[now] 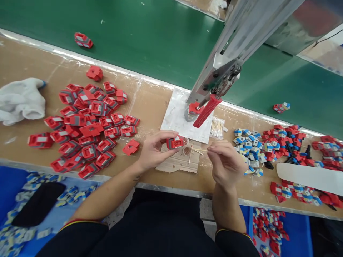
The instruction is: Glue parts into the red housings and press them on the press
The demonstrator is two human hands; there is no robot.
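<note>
My left hand [157,150] is closed on a red plastic toy part [175,143], its hollow side turned up, above a torn piece of cardboard [174,166]. Between the fingertips of my right hand [226,162] is a cotton swab [201,150], its shaft pointing left toward a small round clear dish [187,151]. More swabs lie by that dish on the cardboard. Just beyond stands a toggle clamp press with a red handle [207,112], and a red part [194,108] sits beneath it on a white board [174,114].
A heap of red and grey parts [88,128] covers the bench at left, beside a white cloth [23,100]. Packed cotton swabs [217,127] lie right of the board. Blue-and-white pieces [249,146] and red assemblies fill the right side. Behind runs a green conveyor belt [139,39].
</note>
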